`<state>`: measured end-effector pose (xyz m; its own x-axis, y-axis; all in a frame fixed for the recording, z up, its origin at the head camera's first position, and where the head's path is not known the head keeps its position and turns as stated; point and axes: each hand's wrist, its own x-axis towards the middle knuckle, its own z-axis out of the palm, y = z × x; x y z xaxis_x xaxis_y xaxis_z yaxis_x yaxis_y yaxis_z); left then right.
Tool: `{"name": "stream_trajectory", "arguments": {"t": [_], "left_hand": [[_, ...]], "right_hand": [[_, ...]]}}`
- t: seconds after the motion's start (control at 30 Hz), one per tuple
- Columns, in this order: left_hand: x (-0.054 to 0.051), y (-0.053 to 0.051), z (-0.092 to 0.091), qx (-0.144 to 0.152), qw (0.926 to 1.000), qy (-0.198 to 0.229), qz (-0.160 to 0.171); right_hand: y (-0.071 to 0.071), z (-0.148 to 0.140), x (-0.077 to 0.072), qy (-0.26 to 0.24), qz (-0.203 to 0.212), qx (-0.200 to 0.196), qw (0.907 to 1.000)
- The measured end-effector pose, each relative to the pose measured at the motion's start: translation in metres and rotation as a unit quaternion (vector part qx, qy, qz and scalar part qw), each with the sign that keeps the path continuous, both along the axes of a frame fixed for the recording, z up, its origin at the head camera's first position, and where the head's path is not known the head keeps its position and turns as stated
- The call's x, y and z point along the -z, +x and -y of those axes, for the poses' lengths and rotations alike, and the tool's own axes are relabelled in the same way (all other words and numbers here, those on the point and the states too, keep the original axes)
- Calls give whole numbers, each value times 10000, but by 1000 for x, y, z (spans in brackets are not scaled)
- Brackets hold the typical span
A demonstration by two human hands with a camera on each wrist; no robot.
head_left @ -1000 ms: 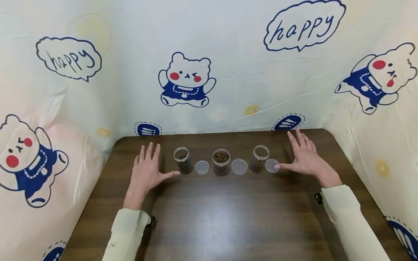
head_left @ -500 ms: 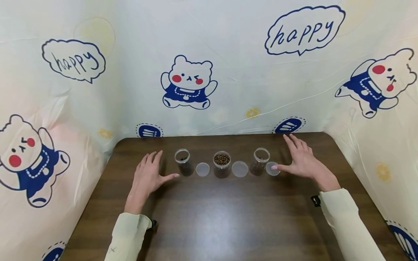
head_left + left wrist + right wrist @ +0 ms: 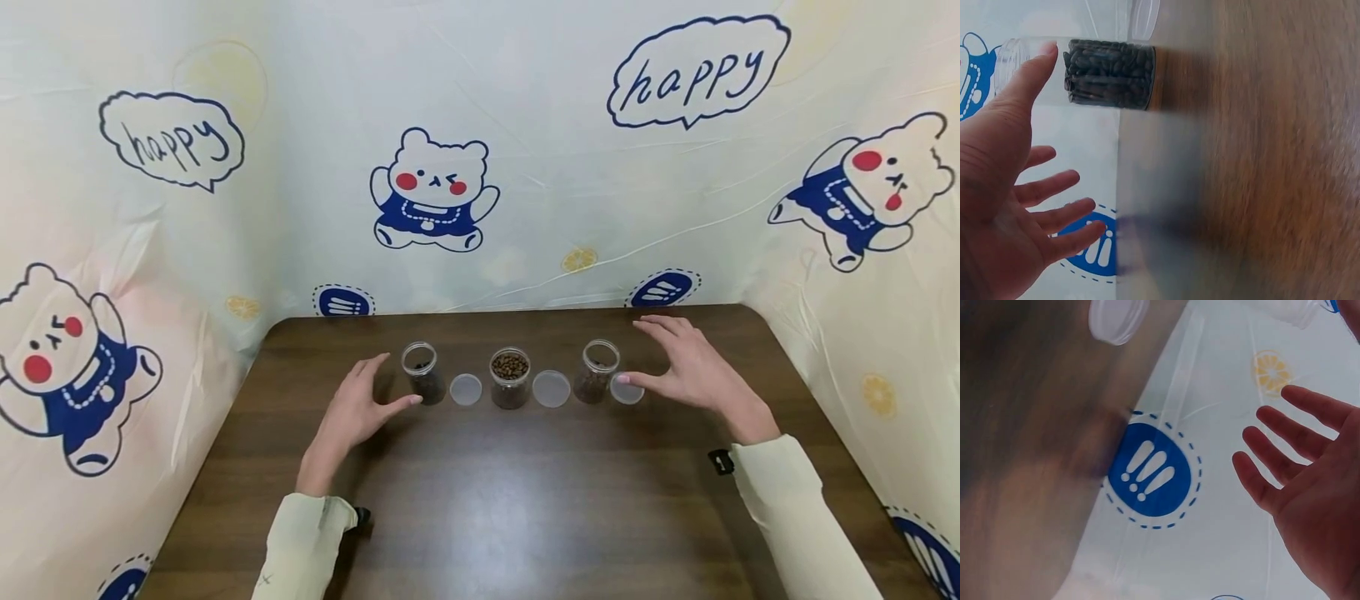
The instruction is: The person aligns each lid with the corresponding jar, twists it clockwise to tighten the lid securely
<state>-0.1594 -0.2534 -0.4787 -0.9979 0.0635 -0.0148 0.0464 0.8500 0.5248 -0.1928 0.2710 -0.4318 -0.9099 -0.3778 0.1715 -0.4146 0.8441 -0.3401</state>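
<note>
My left hand [image 3: 356,410] is beside the left clear jar [image 3: 424,382], thumb toward its near side and fingers spread. In the left wrist view the dark beans [image 3: 1110,75] fill the lower part of that jar, and the thumb overlaps its wall; I cannot tell whether it touches. My right hand [image 3: 696,371], fingers extended, hovers right of the right jar [image 3: 594,382], which holds dark contents. Its thumb passes over the right lid [image 3: 628,394]. Between these stands the middle jar [image 3: 510,390], filled with brown beans. All three jars are uncapped and upright.
Two more translucent lids, a left one [image 3: 466,389] and a middle one [image 3: 551,389], lie flat between the jars. The brown wooden table [image 3: 480,492] ends at a printed cloth backdrop [image 3: 540,183] close behind the jars.
My left hand has moved right, closer to the left jar, its fingers turned more inward. The right hand's fingers have swung left and bent slightly. Jars and lids stay in place.
</note>
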Motion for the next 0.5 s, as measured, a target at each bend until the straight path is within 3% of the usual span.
{"name": "stream_trajectory", "arguments": {"t": [0.27,0.5], "left_hand": [[5,2,-8,15,9981,618,-52],[9,0,-18,-90,9942,1011,-353]], "right_hand": [[9,20,-16,-334,93,-283,9990],[16,36,-28,-578,-59,-479,9972]]}}
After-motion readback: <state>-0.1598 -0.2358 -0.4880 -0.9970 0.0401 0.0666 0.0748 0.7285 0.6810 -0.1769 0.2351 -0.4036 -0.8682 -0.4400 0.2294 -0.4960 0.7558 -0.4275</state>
